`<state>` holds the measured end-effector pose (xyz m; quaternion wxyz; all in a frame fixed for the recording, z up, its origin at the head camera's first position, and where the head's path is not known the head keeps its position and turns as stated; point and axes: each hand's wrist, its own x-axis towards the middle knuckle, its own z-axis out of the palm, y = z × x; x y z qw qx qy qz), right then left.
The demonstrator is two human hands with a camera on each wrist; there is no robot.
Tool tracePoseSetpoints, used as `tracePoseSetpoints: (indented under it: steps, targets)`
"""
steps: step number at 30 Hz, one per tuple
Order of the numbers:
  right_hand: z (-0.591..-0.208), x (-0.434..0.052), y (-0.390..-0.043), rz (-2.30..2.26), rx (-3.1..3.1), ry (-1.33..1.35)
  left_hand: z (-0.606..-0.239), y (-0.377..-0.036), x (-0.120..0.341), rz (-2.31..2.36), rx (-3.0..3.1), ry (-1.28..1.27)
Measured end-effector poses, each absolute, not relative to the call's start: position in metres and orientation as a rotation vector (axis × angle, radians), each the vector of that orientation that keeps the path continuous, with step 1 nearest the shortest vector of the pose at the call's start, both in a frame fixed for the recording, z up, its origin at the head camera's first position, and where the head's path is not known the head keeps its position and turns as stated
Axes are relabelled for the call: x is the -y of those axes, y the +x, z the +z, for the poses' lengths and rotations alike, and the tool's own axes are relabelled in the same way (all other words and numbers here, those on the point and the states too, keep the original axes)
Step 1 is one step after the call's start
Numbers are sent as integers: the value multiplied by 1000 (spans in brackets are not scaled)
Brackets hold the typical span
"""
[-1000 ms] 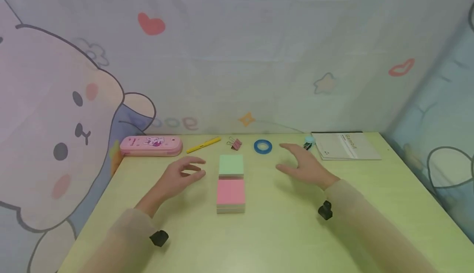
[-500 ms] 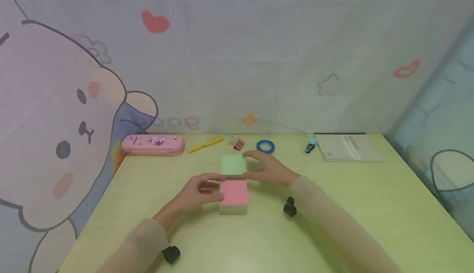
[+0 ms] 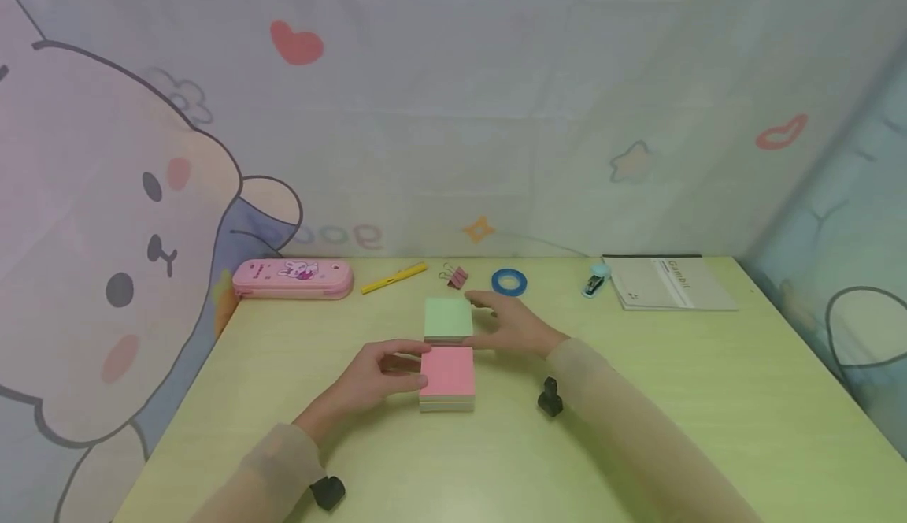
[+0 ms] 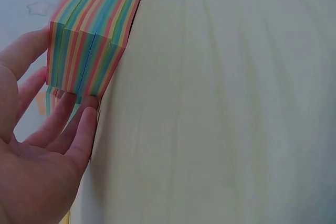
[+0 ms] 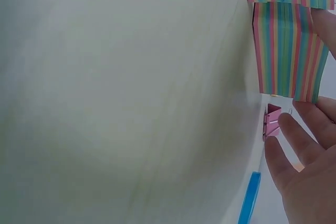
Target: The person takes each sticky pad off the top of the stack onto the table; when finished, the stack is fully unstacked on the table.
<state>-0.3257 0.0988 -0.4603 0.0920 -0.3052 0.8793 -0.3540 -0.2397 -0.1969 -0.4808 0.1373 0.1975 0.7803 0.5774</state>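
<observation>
Two square stacks of sticky notes stand one behind the other mid-table: a pink-topped stack (image 3: 448,373) in front and a green-topped stack (image 3: 448,317) behind. Both show rainbow-striped sides in the wrist views. My left hand (image 3: 383,373) holds the pink-topped stack (image 4: 86,45) at its left side, thumb near the front and fingers around the far left corner. From the right, my right hand (image 3: 513,324) spans the green-topped stack (image 5: 286,51), thumb at its front edge and index finger at its back edge. The remaining right fingers are spread behind it.
Along the table's back lie a pink pencil case (image 3: 293,280), a yellow pen (image 3: 394,279), a pink binder clip (image 3: 457,277), a roll of blue tape (image 3: 520,284), a small light-blue stapler (image 3: 596,280) and a notebook (image 3: 669,283). A printed cloth (image 3: 439,113) hangs behind.
Both hands have come inward from apart, the left to the pink-topped stack, the right to the green-topped one. Over the last half second they have hardly moved.
</observation>
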Motion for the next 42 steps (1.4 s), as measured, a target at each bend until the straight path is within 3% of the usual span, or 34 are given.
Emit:
tracePoseSetpoints:
  steps: [42]
  targets:
    - [-469, -96, -329, -1265, -2542, -911, -484, -239, 198, 1704, -2253, 579]
